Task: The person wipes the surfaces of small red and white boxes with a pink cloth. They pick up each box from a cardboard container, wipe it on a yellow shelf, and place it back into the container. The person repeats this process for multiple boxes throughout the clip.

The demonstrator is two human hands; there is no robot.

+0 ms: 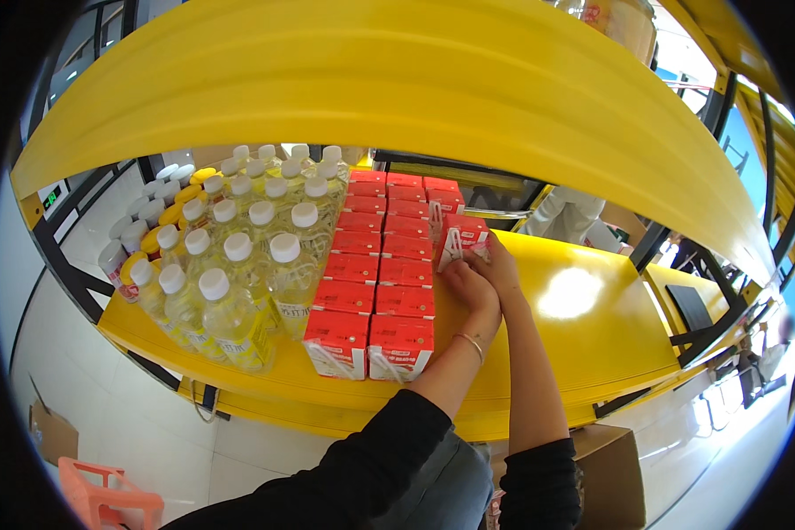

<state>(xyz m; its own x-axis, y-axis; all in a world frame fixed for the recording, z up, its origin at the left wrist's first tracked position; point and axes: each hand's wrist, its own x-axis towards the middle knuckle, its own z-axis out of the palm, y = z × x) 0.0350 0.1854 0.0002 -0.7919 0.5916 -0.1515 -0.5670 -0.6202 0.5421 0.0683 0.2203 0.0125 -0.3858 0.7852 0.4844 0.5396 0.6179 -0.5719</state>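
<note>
A red and white carton (462,234) is held at the right side of the far end of two long rows of matching cartons (406,300) on the yellow shelf (556,336). My left hand (470,291) is curled closed under its near end, and my right hand (496,265) grips it from the right, just behind the left. The fingers are partly hidden by the carton and each other. A third, shorter row of cartons (443,196) stands just behind the held one.
Several clear yellowish bottles (238,300) and white- and yellow-lidded containers (146,256) fill the left. A yellow shelf beam (371,71) crosses overhead. A person in pale clothing (561,212) is behind the rack. Below are a cardboard box (609,477) and a pink stool (106,490).
</note>
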